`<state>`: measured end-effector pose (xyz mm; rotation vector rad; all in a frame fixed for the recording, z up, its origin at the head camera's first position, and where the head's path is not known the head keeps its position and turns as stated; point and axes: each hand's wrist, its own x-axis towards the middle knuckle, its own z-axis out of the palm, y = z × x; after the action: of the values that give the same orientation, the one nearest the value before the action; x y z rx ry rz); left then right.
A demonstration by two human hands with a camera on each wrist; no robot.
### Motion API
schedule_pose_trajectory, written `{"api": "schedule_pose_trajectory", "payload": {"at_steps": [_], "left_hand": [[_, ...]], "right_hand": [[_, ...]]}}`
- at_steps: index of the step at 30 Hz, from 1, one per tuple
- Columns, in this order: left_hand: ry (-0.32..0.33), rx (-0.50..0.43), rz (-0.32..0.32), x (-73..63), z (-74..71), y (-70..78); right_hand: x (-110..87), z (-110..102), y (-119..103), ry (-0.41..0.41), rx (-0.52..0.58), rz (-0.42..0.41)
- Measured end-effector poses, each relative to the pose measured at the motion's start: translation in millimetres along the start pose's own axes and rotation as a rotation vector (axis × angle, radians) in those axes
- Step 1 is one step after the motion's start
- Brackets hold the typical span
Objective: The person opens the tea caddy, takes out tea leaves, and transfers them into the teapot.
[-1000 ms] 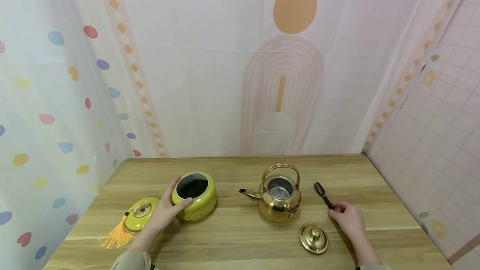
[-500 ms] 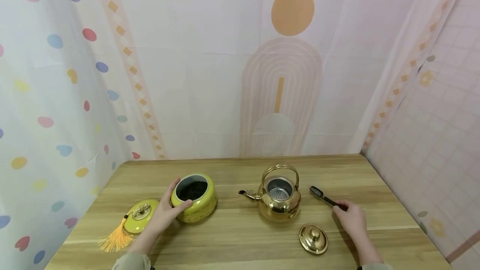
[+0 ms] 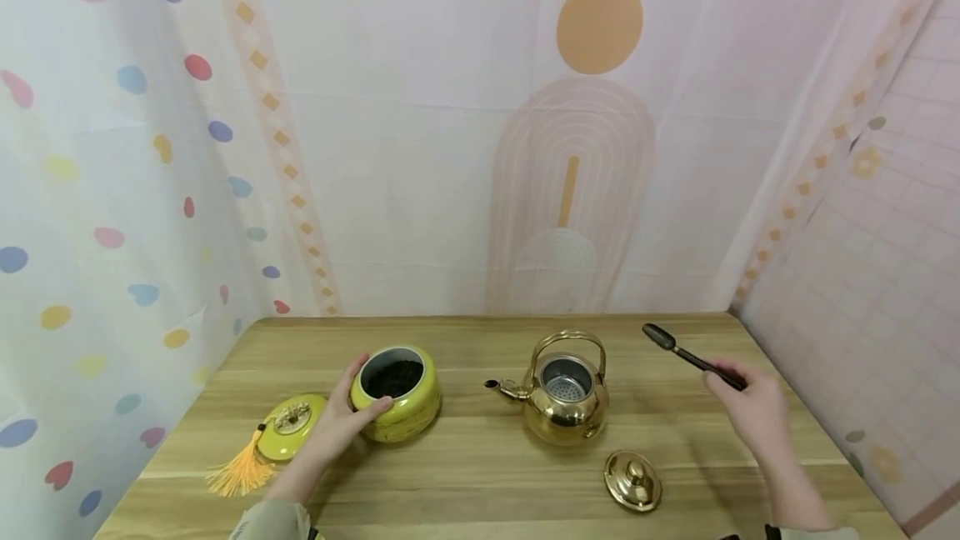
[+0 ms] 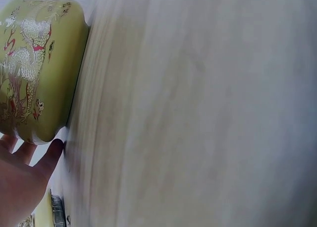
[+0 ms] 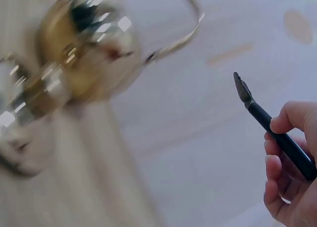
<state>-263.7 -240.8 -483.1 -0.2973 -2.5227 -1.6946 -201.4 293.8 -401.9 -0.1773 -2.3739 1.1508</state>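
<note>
At the left of the head view my left hand (image 3: 341, 419) holds a yellow, uncovered tea jar (image 3: 415, 417), thumb at the near rim and fingers round its left side. Dark loose tea leaves (image 3: 395, 379) lie inside. A dragon pattern shows on the jar (image 4: 39, 63) in the left wrist view. My right hand (image 3: 756, 407) grips a black tea scoop (image 3: 688, 355) by its handle, raised over the table's right side with the scoop end pointing left. In the right wrist view the thumb presses along the handle of the scoop (image 5: 277, 135).
A gold teapot (image 3: 566, 419) stands between the hands, uncovered, its metal strainer showing and its spout toward the jar. Its gold lid (image 3: 632, 482) lies in front of it. Beside my left forearm lies the yellow jar lid (image 3: 288, 432) with an orange tassel (image 3: 242, 471).
My right hand has lifted the tea scoop from the table, turned its end leftward, and moved up and right. The left hand has stayed on the jar.
</note>
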Motion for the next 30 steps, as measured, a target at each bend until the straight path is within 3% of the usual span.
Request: {"api": "schedule_pose_trajectory", "payload": {"at_steps": [4,11,19,25,30], "left_hand": [[0.007,0.010,0.008,-0.9,0.0,-1.1],[0.016,0.027,0.023,-1.6,1.0,-0.2],[0.024,0.009,0.040,-0.2,1.8,-0.5],[0.024,0.018,0.042,1.0,2.6,-1.1],[0.020,0.024,0.023,0.8,2.6,-0.9]], "right_hand": [[4.8,-6,-31,-0.009,-0.001,-0.129],[5.5,13,-86,-0.195,0.068,-0.326],[11.1,76,-132,-0.430,0.098,-0.462],[5.1,128,-157,-0.598,0.118,-0.464],[3.9,162,-175,-0.670,-0.055,-0.557]]}}
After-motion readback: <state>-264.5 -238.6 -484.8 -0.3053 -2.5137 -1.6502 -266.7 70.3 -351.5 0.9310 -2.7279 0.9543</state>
